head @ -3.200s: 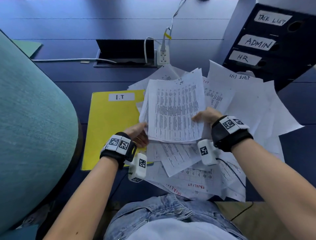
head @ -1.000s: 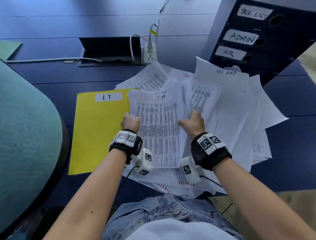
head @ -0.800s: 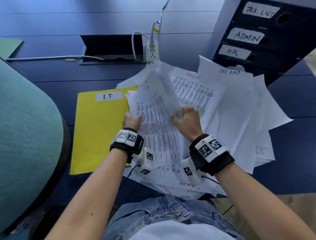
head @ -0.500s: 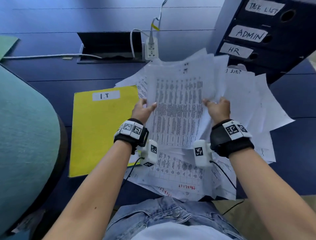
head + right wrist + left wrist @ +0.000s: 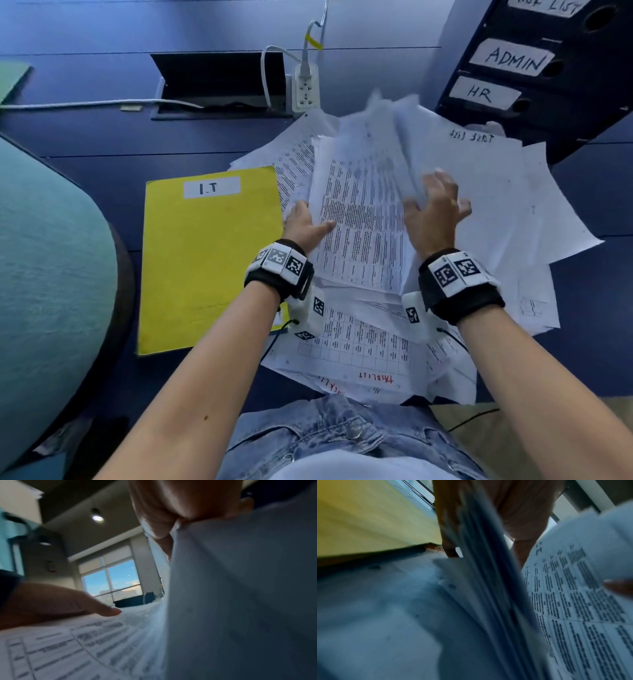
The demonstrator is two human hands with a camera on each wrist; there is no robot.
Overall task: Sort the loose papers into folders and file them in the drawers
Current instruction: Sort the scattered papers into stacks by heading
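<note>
A heap of loose white papers (image 5: 496, 192) covers the blue desk in front of me. My left hand (image 5: 310, 222) grips the left edge of a printed stack (image 5: 359, 233), thumb on top and fingers beneath; the left wrist view shows that stack's edge (image 5: 488, 574) on end. My right hand (image 5: 435, 205) pinches one blurred sheet (image 5: 387, 137) and swings it right off the stack; its grey back (image 5: 240, 588) fills the right wrist view. A shut yellow folder (image 5: 205, 260) labelled I.T lies left of the heap. The dark drawer unit (image 5: 534, 85), labelled ADMIN and HR, stands at the back right.
A teal chair back (image 5: 44, 274) fills the left side. Behind the heap are a raised cable-box flap (image 5: 219, 82), a white power socket (image 5: 305, 89) with plugged leads, and a white cable running left. A green folder corner (image 5: 12, 78) shows at the far left.
Half a second ago both hands held the stack by its sides. Now my right hand has peeled a sheet off and carries it to the right, while my left hand keeps its grip.
</note>
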